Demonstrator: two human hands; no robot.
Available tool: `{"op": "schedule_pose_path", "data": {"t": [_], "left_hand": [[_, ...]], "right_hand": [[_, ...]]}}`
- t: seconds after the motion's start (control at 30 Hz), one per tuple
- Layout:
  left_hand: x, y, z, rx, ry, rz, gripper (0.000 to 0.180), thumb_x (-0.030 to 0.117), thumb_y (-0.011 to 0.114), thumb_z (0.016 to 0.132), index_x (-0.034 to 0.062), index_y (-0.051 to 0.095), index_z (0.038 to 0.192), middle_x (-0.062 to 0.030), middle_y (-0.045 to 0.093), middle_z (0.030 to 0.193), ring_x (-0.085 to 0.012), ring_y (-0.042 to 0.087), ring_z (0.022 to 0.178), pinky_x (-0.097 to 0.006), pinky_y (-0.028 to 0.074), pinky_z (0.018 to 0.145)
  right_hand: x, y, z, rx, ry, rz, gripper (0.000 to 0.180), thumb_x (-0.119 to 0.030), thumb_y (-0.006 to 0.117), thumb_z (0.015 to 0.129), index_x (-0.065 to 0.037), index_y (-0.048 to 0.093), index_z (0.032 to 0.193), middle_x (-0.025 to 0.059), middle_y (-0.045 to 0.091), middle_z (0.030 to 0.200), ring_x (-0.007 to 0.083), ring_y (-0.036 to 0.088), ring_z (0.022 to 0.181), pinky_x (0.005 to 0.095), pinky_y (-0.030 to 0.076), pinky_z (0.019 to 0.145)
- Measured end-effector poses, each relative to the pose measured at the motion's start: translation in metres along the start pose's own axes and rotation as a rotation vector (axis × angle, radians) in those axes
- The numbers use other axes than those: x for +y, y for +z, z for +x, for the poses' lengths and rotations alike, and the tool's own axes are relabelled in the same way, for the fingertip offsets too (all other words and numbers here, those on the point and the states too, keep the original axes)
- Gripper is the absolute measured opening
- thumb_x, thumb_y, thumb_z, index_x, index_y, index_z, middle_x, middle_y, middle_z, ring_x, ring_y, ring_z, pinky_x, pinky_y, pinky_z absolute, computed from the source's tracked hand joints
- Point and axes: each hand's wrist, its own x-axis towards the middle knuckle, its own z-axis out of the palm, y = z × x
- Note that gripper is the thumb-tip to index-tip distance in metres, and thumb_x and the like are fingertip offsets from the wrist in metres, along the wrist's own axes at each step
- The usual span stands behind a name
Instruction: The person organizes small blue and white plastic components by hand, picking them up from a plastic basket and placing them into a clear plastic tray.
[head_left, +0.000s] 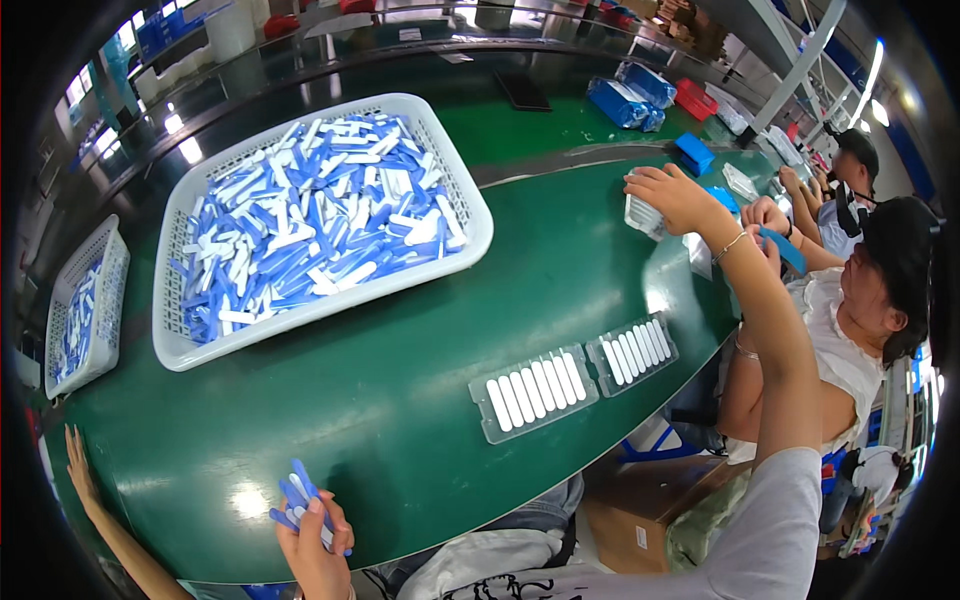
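Observation:
My left hand [318, 540], low in the view near the front edge of the table, is closed around several slim blue-and-white plastic pieces [297, 492]. At the far right of the table, my right hand [682, 200] reaches out with its fingers over a clear plastic tray [643, 217] and grips it. Between my hands, toward the right, lie two clear trays, each with a row of white oblong pieces: a nearer tray [536, 393] and a farther tray [632, 354]. A large white basket [330, 305] heaped with loose blue-and-white pieces [320, 215] stands at the back left.
A smaller basket [117, 290] with similar pieces stands at the left. A co-worker's hand [78, 465] rests at the left edge. On the right, a co-worker [835, 320] handles a blue item [785, 248]. Blue packages [625, 105] and a red basket [696, 100] lie beyond.

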Motion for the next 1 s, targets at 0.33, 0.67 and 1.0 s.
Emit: {"op": "schedule_pose_path", "data": {"t": [0.33, 0.67, 1.0], "left_hand": [[0.027, 0.019, -0.009, 0.066, -0.103, -0.166, 0.019, 0.019, 0.049, 0.095, 0.0018, 0.054, 0.098, -0.0030, 0.051, 0.072, -0.0074, 0.033, 0.047, -0.022, 0.028, 0.045], [0.044, 0.010, -0.012, 0.246, 0.314, -0.409, 0.023, 0.018, 0.043, 0.097, 0.0047, 0.054, 0.112, -0.0005, 0.047, 0.076, -0.0078, 0.029, 0.048, -0.022, 0.025, 0.043], [0.013, 0.023, 0.002, -0.186, -0.105, 0.250, 0.027, 0.015, 0.076, 0.078, 0.0011, 0.056, 0.066, -0.0061, 0.064, 0.063, -0.0064, 0.061, 0.059, -0.020, 0.043, 0.050]], "right_hand": [[-0.153, -0.161, 0.012, 0.511, -0.064, 0.815, 0.081, -0.035, 0.072, 0.060, 0.000, 0.048, 0.129, 0.0148, 0.057, 0.110, 0.0325, 0.054, 0.096, 0.0400, 0.041, 0.083], [-0.317, -0.186, 0.064, 0.416, -0.259, 0.981, 0.070, -0.039, 0.069, 0.067, 0.004, 0.053, 0.120, 0.0111, 0.055, 0.113, 0.0246, 0.050, 0.097, 0.0390, 0.036, 0.079], [-0.291, -0.187, 0.053, 0.297, -0.104, 1.107, 0.051, -0.032, 0.074, 0.068, -0.006, 0.063, 0.111, 0.0071, 0.057, 0.117, 0.0220, 0.051, 0.106, 0.0413, 0.029, 0.086]]}}
